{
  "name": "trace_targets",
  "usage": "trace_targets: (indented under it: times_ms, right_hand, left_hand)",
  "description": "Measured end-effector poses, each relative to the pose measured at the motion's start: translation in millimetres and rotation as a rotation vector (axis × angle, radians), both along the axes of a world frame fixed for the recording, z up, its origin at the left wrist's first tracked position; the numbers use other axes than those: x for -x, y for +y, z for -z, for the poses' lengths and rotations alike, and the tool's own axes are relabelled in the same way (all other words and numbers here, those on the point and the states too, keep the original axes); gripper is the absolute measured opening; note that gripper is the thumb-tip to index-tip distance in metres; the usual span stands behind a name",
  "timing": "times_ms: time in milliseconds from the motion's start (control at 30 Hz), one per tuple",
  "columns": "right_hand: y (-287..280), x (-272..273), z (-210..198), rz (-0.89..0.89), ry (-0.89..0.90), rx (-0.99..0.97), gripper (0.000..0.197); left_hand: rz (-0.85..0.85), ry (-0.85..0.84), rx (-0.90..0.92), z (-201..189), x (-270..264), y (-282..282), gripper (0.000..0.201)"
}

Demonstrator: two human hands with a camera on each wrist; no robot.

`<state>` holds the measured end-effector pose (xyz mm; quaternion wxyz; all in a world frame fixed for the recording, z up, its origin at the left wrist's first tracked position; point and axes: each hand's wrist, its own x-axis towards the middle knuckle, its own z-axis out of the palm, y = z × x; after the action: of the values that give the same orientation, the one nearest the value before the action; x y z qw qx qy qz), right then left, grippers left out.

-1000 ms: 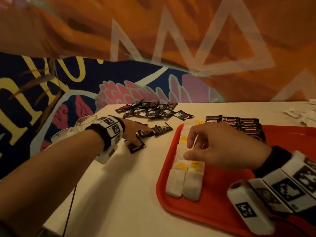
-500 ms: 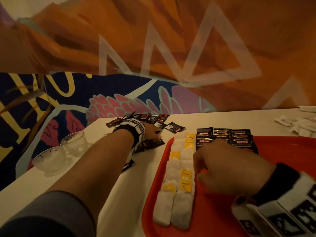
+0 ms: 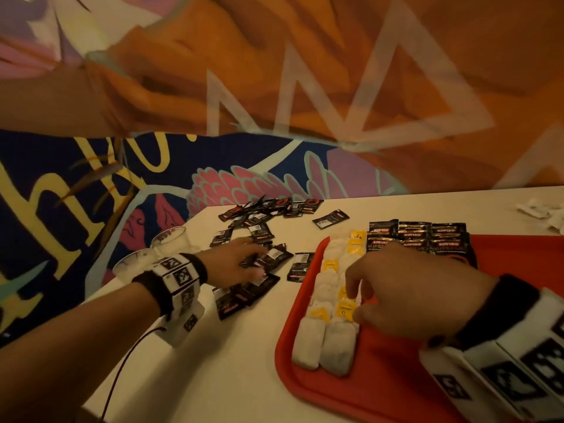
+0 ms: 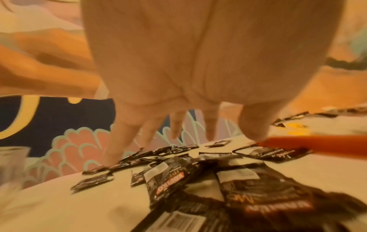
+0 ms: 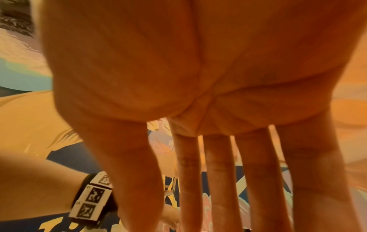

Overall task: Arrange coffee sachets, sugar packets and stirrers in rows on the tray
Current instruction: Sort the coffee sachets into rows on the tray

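Note:
A red tray [image 3: 381,380] lies on the white table. Along its left side run two columns of white packets with yellow tags [image 3: 308,343]. Black coffee sachets [image 3: 415,236] stand in rows at its far edge. My right hand [image 3: 355,300] is over the white packets, its straight fingers [image 5: 218,188] pointing down and touching the right column near the yellow tags. My left hand [image 3: 256,264] lies spread on loose black sachets [image 4: 168,185] left of the tray, fingers [image 4: 117,147] straight and holding nothing. No stirrers are in view.
More loose black sachets [image 3: 268,209] are heaped near the table's far left corner. Two clear glasses [image 3: 169,239] stand at the left edge. White packets [image 3: 543,212] lie at the far right. A cable [image 3: 122,370] hangs from my left wrist.
My left hand has drawn back from the far heap onto the nearer sachets. My right hand has shifted left onto the white packet column.

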<state>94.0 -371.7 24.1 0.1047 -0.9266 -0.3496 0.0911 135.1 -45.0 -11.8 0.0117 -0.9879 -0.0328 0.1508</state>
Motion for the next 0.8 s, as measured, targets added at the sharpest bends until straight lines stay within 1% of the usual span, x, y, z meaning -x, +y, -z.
trace_targets:
  times_ms: [67,100,133,200,233,267,333,433,500,567,667,733,800]
  right_hand:
    - [2,2,0,-0.012,-0.003,-0.001,0.027]
    - [3,2,1,-0.019,-0.004,0.000,0.027]
    - [4,3,1,-0.025,-0.002,0.003,0.028]
    - [4,5,1,-0.037,-0.002,0.009,0.028]
    - [4,5,1,-0.042,-0.005,0.011,0.028]
    - [4,6,0,-0.045,-0.007,0.008,0.028]
    - [4,6,-1,-0.046,-0.012,-0.002,0.028]
    - [1,5,-5,-0.059,-0.018,-0.023,0.028]
    - [1,5,-7,-0.072,-0.026,-0.031,0.029]
    - [1,5,-7,-0.081,-0.030,-0.028,0.030]
    - [2,7,-4,-0.085,-0.028,-0.024,0.031]
    - [2,8,-3,-0.091,-0.028,-0.017,0.031]
    - [2,8,-3,-0.096,-0.023,-0.017,0.031]
  left_hand:
    - [-0.149,-0.143,0.055,0,2,5,0.083]
    - [-0.236,-0.165,0.078,2,-2,4,0.092]
    - [-0.309,-0.135,0.092,2,-7,1,0.102]
    - [-0.385,0.017,0.120,1,-18,-14,0.121]
    - [-0.391,0.087,0.131,2,-23,-24,0.123]
    - [-0.385,0.147,0.125,2,-26,-35,0.118]
    - [-0.347,0.208,0.072,7,-34,-51,0.103]
    - [-0.280,0.215,0.005,8,-36,-62,0.087]
    - [-0.286,0.223,0.048,2,-34,-61,0.079]
    - [-0.304,0.218,0.107,-5,-34,-58,0.079]
    - [-0.287,0.167,0.157,-10,-33,-63,0.087]
    - [-0.261,0.163,0.123,-5,-35,-64,0.091]
    - [-0.240,0.205,0.071,2,-33,-64,0.087]
